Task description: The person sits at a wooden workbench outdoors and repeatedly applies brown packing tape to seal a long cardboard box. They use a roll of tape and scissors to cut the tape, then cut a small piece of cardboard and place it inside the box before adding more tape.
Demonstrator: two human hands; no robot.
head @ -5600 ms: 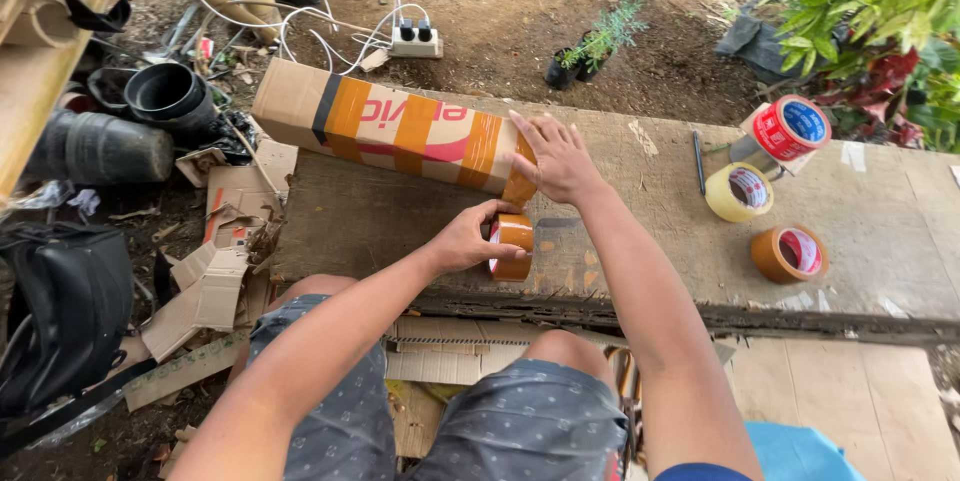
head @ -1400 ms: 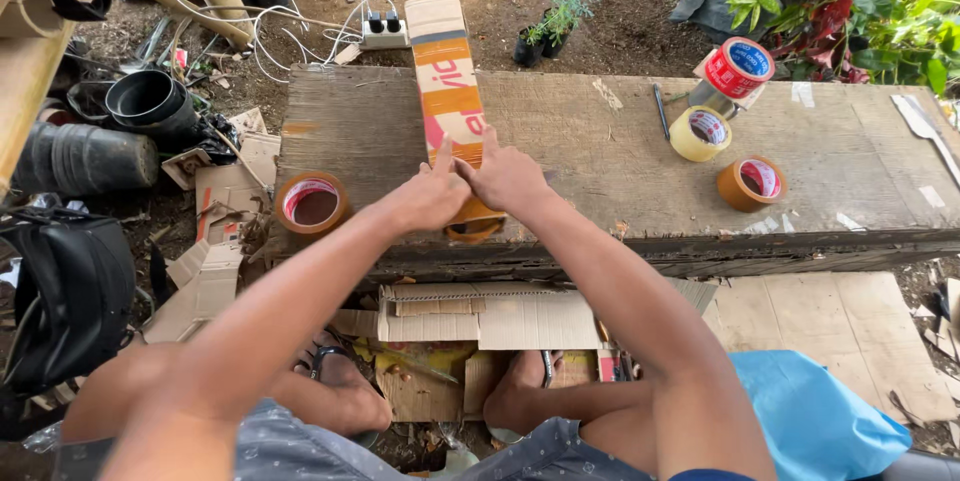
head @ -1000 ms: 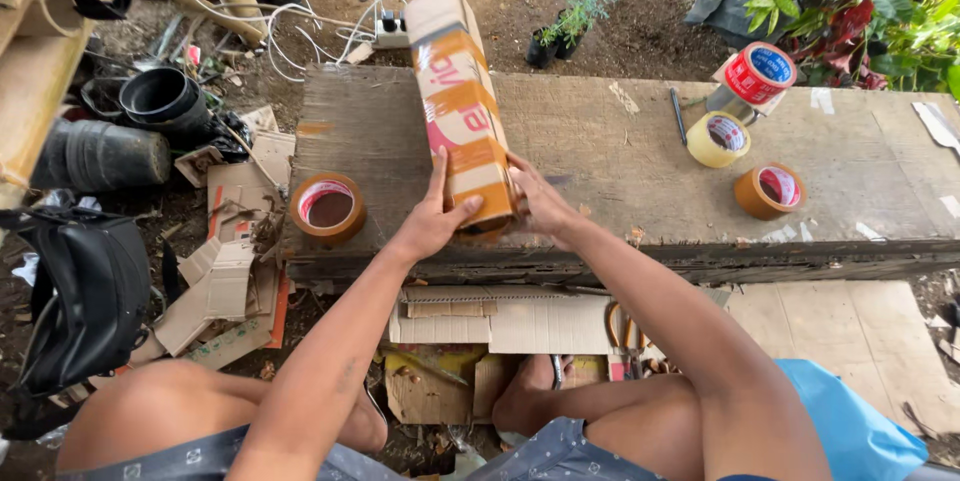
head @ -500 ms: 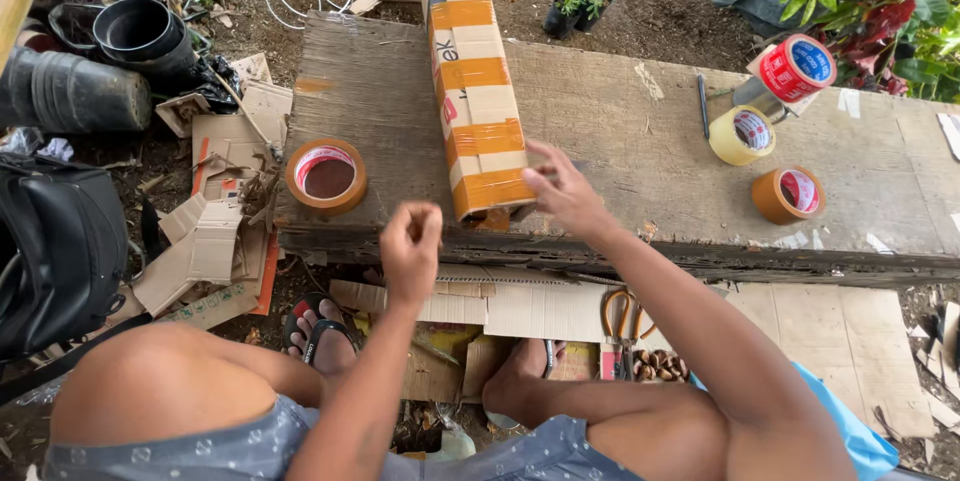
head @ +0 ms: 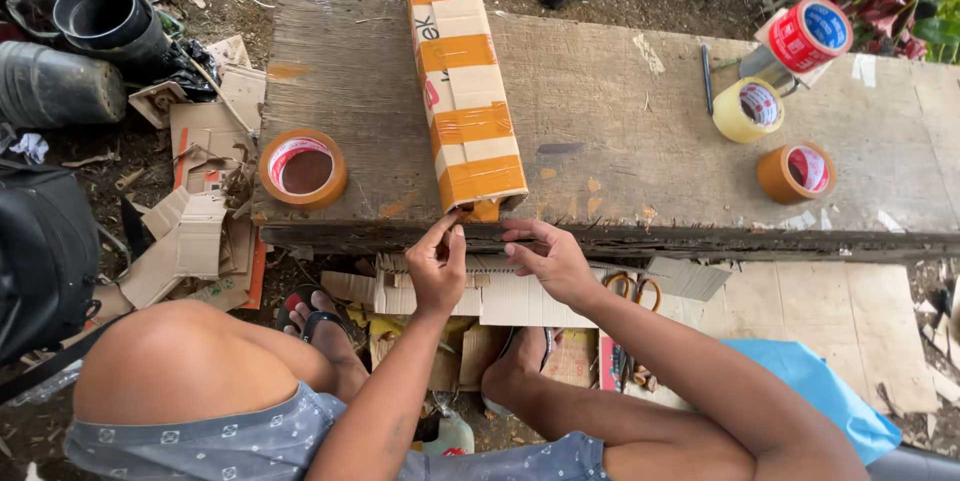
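**Hands at the taped box end**

A long cardboard box banded with orange tape (head: 462, 81) lies lengthwise on the weathered wooden counter (head: 620, 121). The left hand (head: 437, 266) seemingly pinches a tape tab at its near end; the right hand (head: 545, 256) hovers open, empty. A brown tape roll (head: 303, 169) sits left.
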